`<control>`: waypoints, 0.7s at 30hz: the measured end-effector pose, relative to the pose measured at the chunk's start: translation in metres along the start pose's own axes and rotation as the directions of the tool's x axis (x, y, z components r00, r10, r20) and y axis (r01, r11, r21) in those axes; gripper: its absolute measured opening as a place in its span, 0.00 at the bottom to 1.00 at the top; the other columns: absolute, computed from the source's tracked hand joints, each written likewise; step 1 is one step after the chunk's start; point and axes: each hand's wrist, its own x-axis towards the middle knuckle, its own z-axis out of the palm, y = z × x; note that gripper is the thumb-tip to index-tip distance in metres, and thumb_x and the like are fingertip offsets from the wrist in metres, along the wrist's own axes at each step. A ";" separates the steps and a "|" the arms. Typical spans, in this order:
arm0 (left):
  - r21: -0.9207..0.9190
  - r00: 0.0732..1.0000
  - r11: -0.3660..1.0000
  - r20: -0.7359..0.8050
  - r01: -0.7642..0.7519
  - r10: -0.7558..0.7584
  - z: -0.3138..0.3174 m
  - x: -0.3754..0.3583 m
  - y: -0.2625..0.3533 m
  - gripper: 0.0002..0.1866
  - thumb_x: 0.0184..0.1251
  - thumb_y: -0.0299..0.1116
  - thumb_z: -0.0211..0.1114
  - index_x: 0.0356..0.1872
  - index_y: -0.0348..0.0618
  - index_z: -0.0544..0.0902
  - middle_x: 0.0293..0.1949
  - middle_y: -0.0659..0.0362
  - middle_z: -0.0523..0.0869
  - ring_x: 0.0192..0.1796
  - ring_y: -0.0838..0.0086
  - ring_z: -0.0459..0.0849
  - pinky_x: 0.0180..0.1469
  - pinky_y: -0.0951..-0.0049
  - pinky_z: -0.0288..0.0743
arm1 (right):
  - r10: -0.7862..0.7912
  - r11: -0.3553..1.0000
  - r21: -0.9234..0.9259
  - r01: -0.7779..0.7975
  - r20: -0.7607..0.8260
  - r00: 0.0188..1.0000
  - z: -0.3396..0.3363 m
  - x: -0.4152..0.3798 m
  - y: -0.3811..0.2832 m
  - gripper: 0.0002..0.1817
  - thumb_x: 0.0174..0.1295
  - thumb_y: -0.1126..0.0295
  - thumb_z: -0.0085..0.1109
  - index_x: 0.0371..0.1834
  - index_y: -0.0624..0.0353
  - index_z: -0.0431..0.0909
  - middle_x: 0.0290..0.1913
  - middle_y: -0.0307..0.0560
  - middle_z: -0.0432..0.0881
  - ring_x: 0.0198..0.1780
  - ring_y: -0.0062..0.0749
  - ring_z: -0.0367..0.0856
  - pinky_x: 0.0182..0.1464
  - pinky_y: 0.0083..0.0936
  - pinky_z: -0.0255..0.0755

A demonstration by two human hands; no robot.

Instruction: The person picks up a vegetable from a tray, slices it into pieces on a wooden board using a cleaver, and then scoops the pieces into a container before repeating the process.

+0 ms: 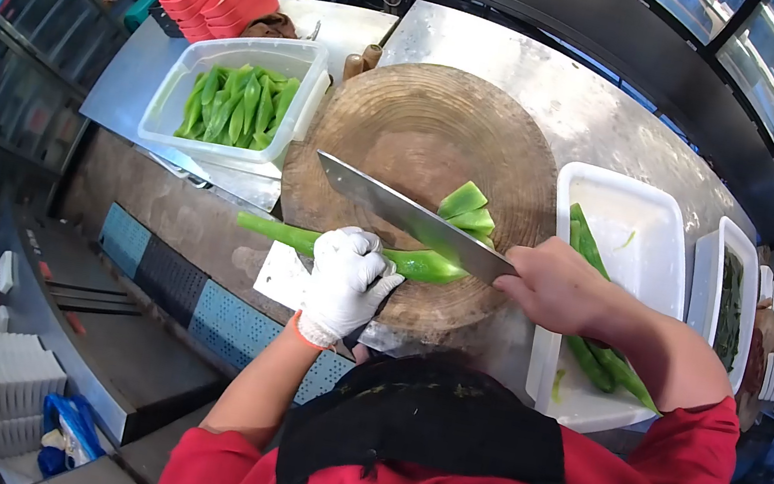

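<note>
My left hand [347, 281], in a white glove, is closed over a long green pepper [429, 266] lying across the near part of the round wooden chopping block [409, 104]. The pepper's thin end sticks out to the left, past the block. My right hand [557, 284], bare, grips a cleaver [393, 205] by its handle, which the fingers mostly hide. The blade slants across the block, just beyond the pepper and close to its thick right end. Cut green pieces [468, 209] lie against the blade's far side.
Left of the block stands a clear tub [153, 109] of green pieces [242, 103]. At right, a white tray [651, 208] holds long green peppers [591, 361], with another white tray [727, 235] beyond it. Red containers [222, 3] and wooden handles [363, 61] are at the back left.
</note>
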 end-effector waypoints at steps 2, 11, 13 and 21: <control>-0.021 1.000 1.000 0.025 0.000 0.001 0.001 0.000 -0.001 0.15 0.36 0.32 0.82 0.24 0.48 0.82 0.35 0.58 0.81 0.43 0.57 0.81 0.46 0.57 0.73 | 0.005 1.000 -0.003 -0.005 0.025 1.000 0.000 -0.003 -0.004 0.13 0.68 0.66 0.58 0.35 0.69 0.80 0.31 0.68 0.83 0.38 0.65 0.84 0.45 0.51 0.76; 0.014 0.999 0.999 0.019 -0.041 0.041 -0.007 -0.005 0.001 0.18 0.36 0.30 0.82 0.30 0.48 0.83 0.38 0.57 0.82 0.47 0.57 0.81 0.50 0.58 0.73 | -0.086 0.995 0.048 0.090 -0.066 0.994 0.037 0.032 -0.008 0.14 0.67 0.65 0.62 0.34 0.70 0.79 0.32 0.69 0.81 0.41 0.64 0.83 0.46 0.51 0.76; -0.069 0.989 0.997 0.141 -0.038 0.047 -0.028 0.006 -0.007 0.23 0.41 0.31 0.81 0.42 0.47 0.85 0.43 0.56 0.84 0.51 0.55 0.82 0.56 0.58 0.71 | -0.085 0.995 0.049 0.087 -0.030 0.996 0.029 0.028 -0.005 0.14 0.66 0.66 0.63 0.33 0.69 0.79 0.30 0.68 0.81 0.40 0.64 0.83 0.46 0.51 0.75; 0.059 0.966 0.998 0.257 -0.020 0.004 -0.024 0.011 -0.022 0.25 0.50 0.27 0.76 0.54 0.48 0.83 0.49 0.58 0.86 0.53 0.57 0.82 0.59 0.58 0.70 | -0.171 0.983 0.055 0.176 -0.094 0.981 0.028 0.033 0.026 0.14 0.66 0.66 0.62 0.32 0.69 0.79 0.30 0.67 0.82 0.37 0.66 0.82 0.42 0.51 0.75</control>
